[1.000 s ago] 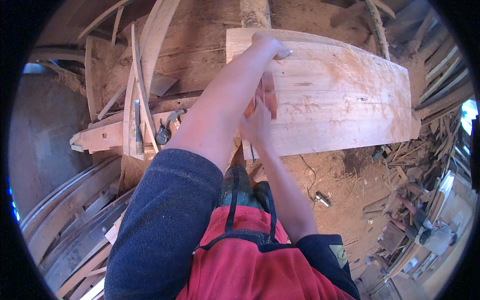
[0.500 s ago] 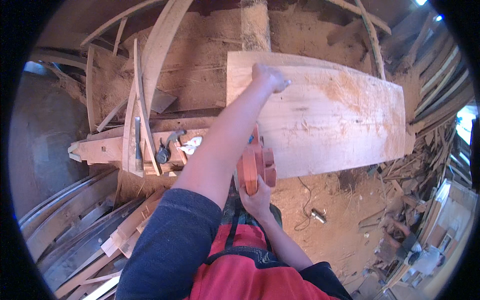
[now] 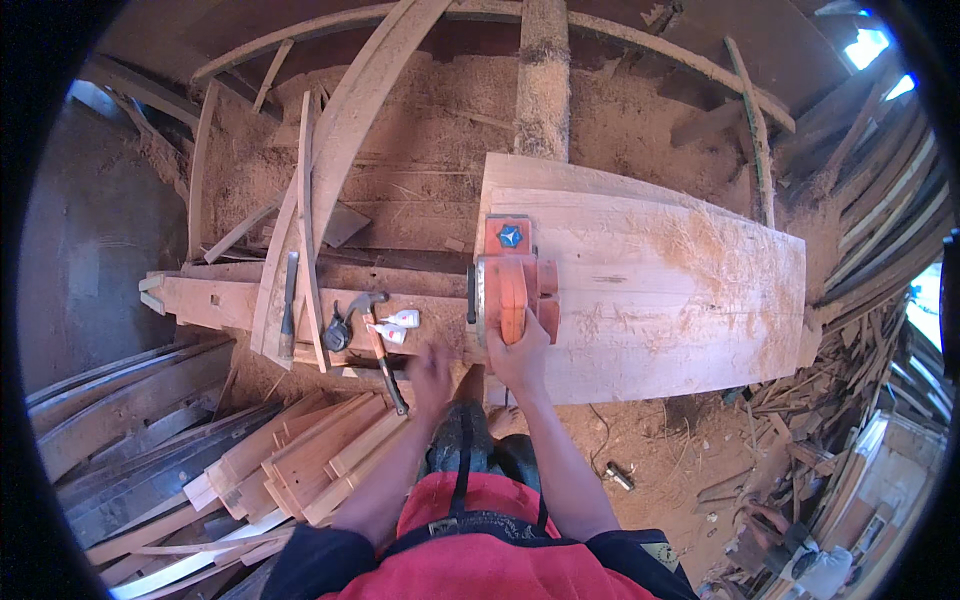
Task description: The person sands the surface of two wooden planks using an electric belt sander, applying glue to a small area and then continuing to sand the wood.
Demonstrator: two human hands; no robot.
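Observation:
An orange electric planer [image 3: 513, 285] with a blue knob at its far end lies along the left end of a wide, pale wooden board [image 3: 650, 320]. My right hand [image 3: 520, 358] is closed around the planer's rear handle. To the left of it, smeared by motion, my left hand [image 3: 432, 378] hovers near the bench's front edge, by the claw hammer [image 3: 380, 350]; its fingers do not show clearly. Wood shavings [image 3: 690, 250] cover parts of the board, mostly toward its far right.
On the bench left of the board are two white bottles [image 3: 402, 319], a black tape measure [image 3: 337, 333], a chisel [image 3: 289, 310] and long strips of wood [image 3: 309, 230]. Stacked planks [image 3: 320, 455] stand at the lower left. Scrap wood [image 3: 850, 345] piles up at the right.
My left hand has come back from above the board's far side toward my body. The planer, held in my right hand, has moved forward onto the board's left end.

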